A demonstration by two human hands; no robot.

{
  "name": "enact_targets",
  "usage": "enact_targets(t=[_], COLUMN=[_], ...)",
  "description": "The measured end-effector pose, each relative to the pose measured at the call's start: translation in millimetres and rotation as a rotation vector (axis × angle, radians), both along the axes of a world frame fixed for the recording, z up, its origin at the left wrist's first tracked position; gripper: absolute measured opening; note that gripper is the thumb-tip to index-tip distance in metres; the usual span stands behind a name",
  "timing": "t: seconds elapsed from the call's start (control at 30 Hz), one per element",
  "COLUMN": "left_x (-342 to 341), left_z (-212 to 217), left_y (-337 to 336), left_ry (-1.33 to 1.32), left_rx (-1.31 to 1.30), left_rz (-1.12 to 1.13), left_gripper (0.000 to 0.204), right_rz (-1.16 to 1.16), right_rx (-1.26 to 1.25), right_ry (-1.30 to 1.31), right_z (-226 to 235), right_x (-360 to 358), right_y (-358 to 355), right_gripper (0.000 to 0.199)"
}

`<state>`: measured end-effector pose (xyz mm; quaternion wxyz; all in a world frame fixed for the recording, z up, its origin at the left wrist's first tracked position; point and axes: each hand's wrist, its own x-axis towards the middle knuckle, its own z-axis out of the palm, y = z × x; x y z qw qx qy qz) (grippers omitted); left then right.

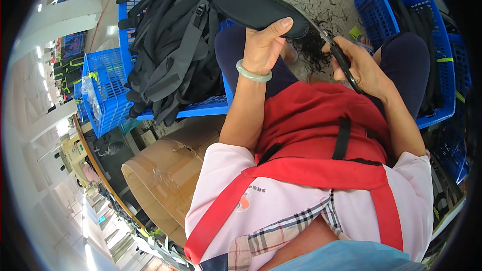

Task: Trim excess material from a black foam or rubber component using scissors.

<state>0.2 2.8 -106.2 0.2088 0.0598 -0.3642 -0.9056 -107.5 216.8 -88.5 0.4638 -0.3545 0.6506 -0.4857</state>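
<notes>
My left hand [263,45] grips a black padded strap piece [251,2] that reaches up and left over my knees; a pale green bangle [252,74] circles that wrist. My right hand [362,68] is closed around black scissors [341,60], whose blades point at the end of the padded piece near my left thumb. A clump of black thread trimmings [314,50] lies on the floor between my knees. I wear a red apron [311,120] over a pink shirt.
A blue plastic crate [165,45] at my left is heaped with black padded straps and webbing. Another blue crate [427,45] with black pieces stands at my right. A brown cardboard box [165,175] sits lower left. More blue crates [105,90] stand further left. Thread scraps litter the concrete floor.
</notes>
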Motion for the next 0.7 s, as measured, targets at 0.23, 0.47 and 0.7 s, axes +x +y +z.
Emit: enact_targets(t=[0.23,0.47,0.7], left_x=[-0.8,-0.4,2.1], left_z=[5.7,6.3,8.0], left_y=[3.0,3.6,3.1], left_ry=[-0.042,-0.05,-0.064], left_rx=[0.029,-0.059,-0.151], left_rz=[0.035,0.025,0.013], left_gripper=[0.026,0.025,0.022], right_rz=[0.004,0.006,-0.036], right_rx=[-0.012,-0.037,0.039], right_ry=[-0.013,0.227,0.148], right_z=[2.2,-1.7,-0.2], right_x=[0.4,-1.3,0.1], right_y=[0.4,3.1,2.6], right_gripper=[0.067,0.059,0.06])
